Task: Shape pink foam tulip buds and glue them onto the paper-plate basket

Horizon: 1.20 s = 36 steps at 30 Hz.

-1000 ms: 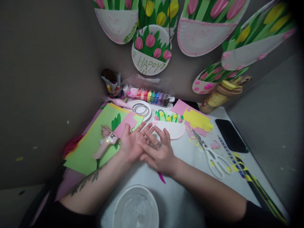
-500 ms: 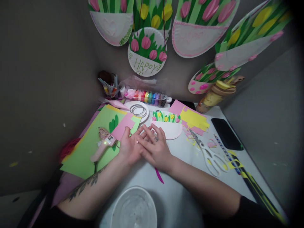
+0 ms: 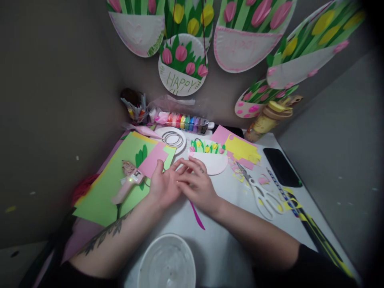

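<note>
My left hand (image 3: 165,184) is palm up with its fingers apart, over the middle of the white table. My right hand (image 3: 198,182) rests its fingertips on the left palm and fingers; its thumb and fingers come together there, and anything between them is too small to make out. Beneath the hands lies a magenta strip (image 3: 197,217). Just behind them is a white half-plate craft (image 3: 210,162) with small paper tulips. A pink glue gun (image 3: 127,188) with a green light lies left of the left hand, on green paper (image 3: 99,200).
A white bowl (image 3: 167,262) stands at the near edge. On the right are white scissors (image 3: 264,196), yellow paper (image 3: 243,150) and a black phone (image 3: 282,167). At the back are a cup (image 3: 268,118) and colourful clay (image 3: 186,122). Tulip plates (image 3: 183,80) hang above.
The right hand's fingers have drawn closer together over the left palm, and more of the magenta strip shows. The whole view has shifted slightly.
</note>
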Tool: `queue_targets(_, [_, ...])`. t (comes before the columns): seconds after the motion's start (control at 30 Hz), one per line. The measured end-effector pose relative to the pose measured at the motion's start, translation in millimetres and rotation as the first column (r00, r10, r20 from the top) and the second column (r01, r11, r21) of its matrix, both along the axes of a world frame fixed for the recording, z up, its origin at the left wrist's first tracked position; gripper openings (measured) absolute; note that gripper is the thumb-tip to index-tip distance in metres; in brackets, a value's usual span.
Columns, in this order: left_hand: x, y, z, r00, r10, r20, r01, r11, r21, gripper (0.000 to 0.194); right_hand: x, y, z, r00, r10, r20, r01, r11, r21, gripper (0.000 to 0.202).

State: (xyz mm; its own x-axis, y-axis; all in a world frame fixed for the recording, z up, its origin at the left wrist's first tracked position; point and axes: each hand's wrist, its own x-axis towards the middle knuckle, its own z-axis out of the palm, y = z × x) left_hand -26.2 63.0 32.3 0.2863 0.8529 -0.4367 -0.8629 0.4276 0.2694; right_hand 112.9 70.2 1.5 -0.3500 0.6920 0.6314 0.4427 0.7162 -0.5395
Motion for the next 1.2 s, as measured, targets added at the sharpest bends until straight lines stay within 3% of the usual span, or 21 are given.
queue_targets(0.1, [-11, 7, 2.6, 0.991, 0.050, -0.128, -0.036, 0.994, 0.107, 0.052, 13, 14, 2.7, 0.994, -0.104, -0.034, 0.102, 0.993, -0.062, 0.012])
queue_targets(0.17, [-18, 12, 0.3, 0.932, 0.105, -0.348, -0.040, 0.981, 0.188, 0.032, 23, 23, -2.1, 0.985, -0.171, -0.026, 0.167, 0.980, -0.108, 0.010])
queue_targets(0.23, [-23, 14, -5.7, 0.769, 0.162, -0.618, 0.035, 0.955, 0.293, 0.018, 30, 29, -11.0, 0.983, -0.179, 0.035, 0.181, 0.977, -0.110, 0.009])
queue_targets(0.33, [-24, 13, -17.3, 0.395, 0.235, -0.888, 0.276, 0.892, 0.359, 0.014, 36, 28, -24.2, 0.968, -0.139, 0.209, 0.157, 0.985, -0.070, 0.009])
queue_targets(0.4, [-21, 10, -23.4, 0.219, 0.263, -0.940, 0.400, 0.854, 0.332, 0.014, 37, 25, -28.8, 0.935, -0.144, 0.323, 0.160, 0.987, -0.022, 0.009])
queue_targets(0.57, [-14, 3, -27.9, 0.074, 0.333, -0.940, 0.540, 0.779, 0.319, 0.016, 35, 19, -28.7, 0.866, -0.146, 0.478, 0.148, 0.988, 0.035, 0.010])
queue_targets(0.7, [-10, 3, -25.6, -0.258, 0.389, -0.884, 0.732, 0.677, 0.084, 0.020, 34, 18, -28.3, 0.815, -0.138, 0.562, 0.155, 0.988, 0.018, 0.016])
queue_targets(0.77, [-9, 3, -25.5, -0.385, 0.428, -0.818, 0.778, 0.627, -0.039, 0.022, 33, 19, -29.4, 0.794, -0.143, 0.591, 0.162, 0.987, 0.022, 0.018])
queue_targets(0.87, [-8, 4, -27.4, -0.443, 0.471, -0.763, 0.797, 0.596, -0.095, 0.022, 33, 19, -32.1, 0.773, -0.155, 0.616, 0.164, 0.986, 0.042, 0.019])
queue_targets(1.03, [-9, 4, -29.8, -0.444, 0.488, -0.752, 0.807, 0.583, -0.097, 0.022, 32, 20, -33.8, 0.762, -0.140, 0.632, 0.148, 0.988, 0.040, 0.019])
queue_targets(1.2, [-10, 4, -31.9, -0.432, 0.489, -0.757, 0.812, 0.576, -0.091, 0.022, 36, 19, -24.7, 0.796, -0.119, 0.593, 0.149, 0.989, -0.001, 0.017])
